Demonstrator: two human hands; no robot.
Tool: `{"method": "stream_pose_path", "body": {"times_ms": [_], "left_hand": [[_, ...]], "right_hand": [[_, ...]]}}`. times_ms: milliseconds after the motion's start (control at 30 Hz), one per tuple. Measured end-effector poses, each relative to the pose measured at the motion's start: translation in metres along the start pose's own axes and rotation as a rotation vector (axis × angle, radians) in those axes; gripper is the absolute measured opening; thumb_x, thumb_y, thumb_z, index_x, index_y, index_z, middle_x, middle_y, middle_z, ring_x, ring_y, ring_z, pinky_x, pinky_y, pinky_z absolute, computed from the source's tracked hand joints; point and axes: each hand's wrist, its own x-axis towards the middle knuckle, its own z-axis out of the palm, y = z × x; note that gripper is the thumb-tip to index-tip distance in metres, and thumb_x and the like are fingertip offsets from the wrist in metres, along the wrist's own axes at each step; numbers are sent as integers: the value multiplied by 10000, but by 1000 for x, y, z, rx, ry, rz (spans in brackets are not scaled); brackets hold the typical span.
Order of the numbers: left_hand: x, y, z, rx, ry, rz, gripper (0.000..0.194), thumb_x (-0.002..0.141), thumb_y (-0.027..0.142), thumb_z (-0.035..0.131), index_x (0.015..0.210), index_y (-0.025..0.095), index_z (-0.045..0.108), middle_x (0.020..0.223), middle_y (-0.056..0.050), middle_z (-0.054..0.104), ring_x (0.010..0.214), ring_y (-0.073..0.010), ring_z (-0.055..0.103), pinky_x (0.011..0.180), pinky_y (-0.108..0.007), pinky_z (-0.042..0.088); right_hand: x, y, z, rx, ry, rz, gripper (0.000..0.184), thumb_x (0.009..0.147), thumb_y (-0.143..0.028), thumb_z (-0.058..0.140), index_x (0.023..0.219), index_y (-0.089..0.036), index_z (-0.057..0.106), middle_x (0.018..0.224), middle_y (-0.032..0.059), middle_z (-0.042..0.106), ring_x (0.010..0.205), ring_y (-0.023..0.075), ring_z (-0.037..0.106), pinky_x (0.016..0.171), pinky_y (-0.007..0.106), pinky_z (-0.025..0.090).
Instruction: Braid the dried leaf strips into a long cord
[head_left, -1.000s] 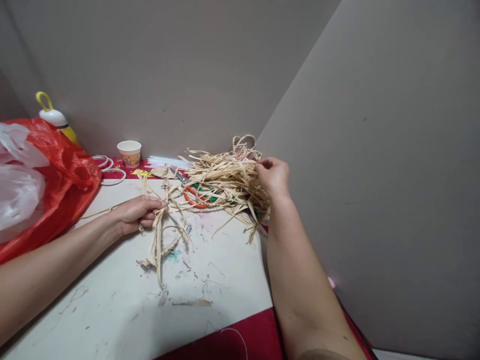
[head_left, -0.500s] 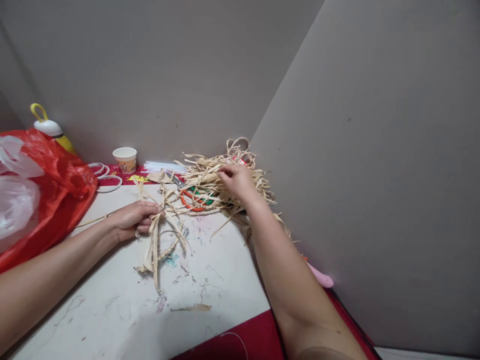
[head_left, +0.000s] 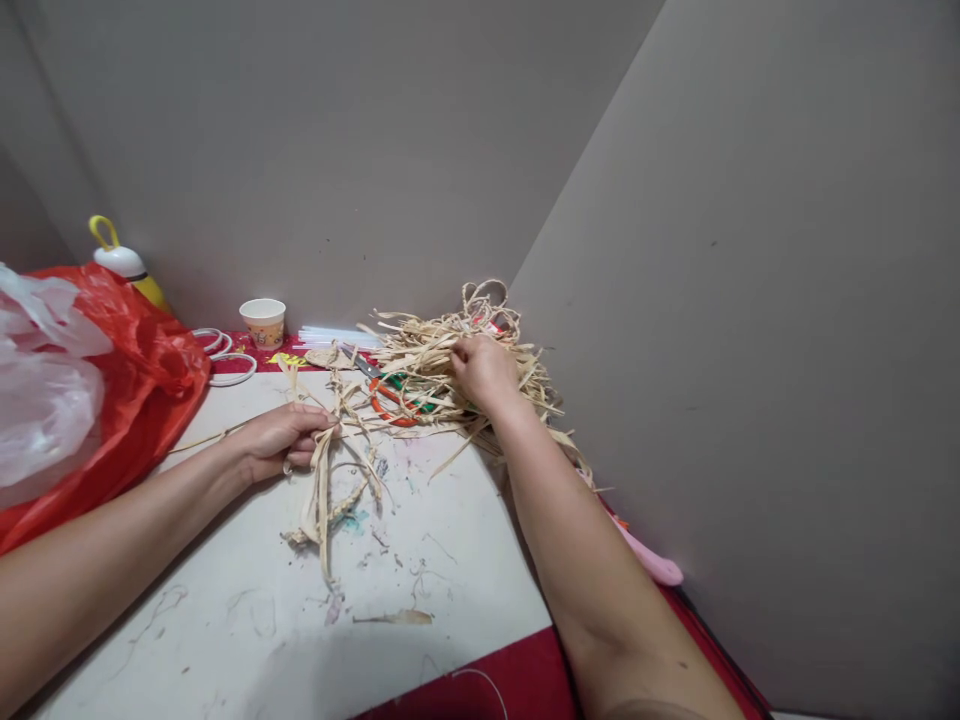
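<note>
My left hand (head_left: 296, 440) is closed around a braid of dried, straw-like strips (head_left: 321, 490), whose loose ends spread over the white board. A plaited length curves below it on the board. At the heap of dried strips (head_left: 420, 345), my right hand (head_left: 484, 372) has its fingers curled and pinched together on some strips; their tips are partly hidden. Scissors with orange-and-green handles (head_left: 391, 408) lie half under the near left side of the heap, blades pointing left.
A paper cup (head_left: 264, 326) and white sticks (head_left: 337, 338) line the back wall. White rings (head_left: 234, 372) lie beside a red plastic bag (head_left: 161, 365) at left, with a yellow-and-white bottle (head_left: 124, 264) behind it. A grey wall rises on the right, near a pink object (head_left: 660, 568).
The view has shifted slightly, so everything sits a little further right. My right hand has lowered slightly onto the heap; my left hand keeps its grip on the braid.
</note>
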Motion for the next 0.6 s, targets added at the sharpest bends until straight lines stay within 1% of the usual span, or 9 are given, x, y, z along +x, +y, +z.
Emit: {"method": "stream_pose_path", "body": {"times_ms": [67, 133, 200, 233, 300, 367, 433, 533, 600], "left_hand": [[0, 0, 0, 1, -13, 4, 167, 727, 153, 639, 604, 112, 534, 461, 94, 275, 361, 4, 138, 313, -107, 125], [0, 0, 0, 3, -22, 5, 173, 735, 157, 634, 602, 111, 535, 456, 94, 270, 364, 1, 133, 312, -110, 126], [0, 0, 0, 6, -23, 2, 186, 743, 161, 631, 596, 113, 529, 449, 93, 266, 366, -1, 127, 311, -113, 124], [1, 0, 0, 8, -22, 0, 187, 746, 163, 630, 596, 113, 529, 445, 94, 265, 366, -1, 124, 311, -113, 123], [0, 0, 0, 8, -20, 0, 179, 750, 158, 626, 603, 111, 534, 444, 93, 266, 368, -1, 121, 311, -113, 124], [0, 0, 1, 2, -16, 1, 179, 750, 146, 621, 599, 109, 532, 447, 92, 267, 372, -2, 126, 314, -111, 125], [-1, 1, 1, 2, -11, -4, 180, 753, 138, 614, 597, 107, 532, 448, 89, 271, 375, -3, 133, 316, -108, 125], [0, 1, 1, 10, -8, -12, 179, 762, 138, 605, 599, 103, 540, 444, 85, 278, 371, -3, 138, 315, -108, 123], [0, 0, 1, 15, -6, -8, 168, 760, 141, 610, 609, 98, 552, 450, 82, 288, 369, 0, 141, 313, -107, 128]], "right_hand": [[1, 7, -11, 33, 69, 40, 319, 858, -312, 412, 945, -193, 695, 972, 105, 646, 846, 220, 574, 693, 295, 389], [2, 15, -19, 118, 181, 45, 295, 836, -324, 446, 898, -184, 699, 975, 108, 638, 866, 220, 564, 715, 300, 396], [3, 21, -24, 257, 282, 37, 240, 799, -299, 485, 788, -159, 681, 882, 104, 641, 822, 209, 558, 718, 301, 401], [4, 23, -25, 347, 300, 40, 216, 782, -285, 495, 735, -150, 658, 808, 91, 638, 770, 196, 556, 700, 298, 405], [4, 25, -27, 579, 276, 81, 187, 757, -275, 509, 664, -146, 608, 671, 55, 618, 641, 163, 538, 632, 281, 408], [4, 24, -30, 808, 238, 138, 177, 735, -283, 534, 632, -146, 581, 600, 29, 602, 546, 132, 509, 563, 258, 400], [3, 21, -35, 944, 271, 185, 161, 708, -279, 566, 623, -144, 584, 569, 15, 592, 497, 112, 487, 515, 240, 388], [2, 20, -42, 960, 429, 206, 155, 700, -278, 587, 635, -141, 616, 541, -5, 565, 469, 99, 467, 478, 227, 369], [2, 25, -43, 907, 492, 198, 184, 723, -292, 572, 641, -140, 634, 530, -8, 554, 467, 101, 467, 475, 229, 366]]}}
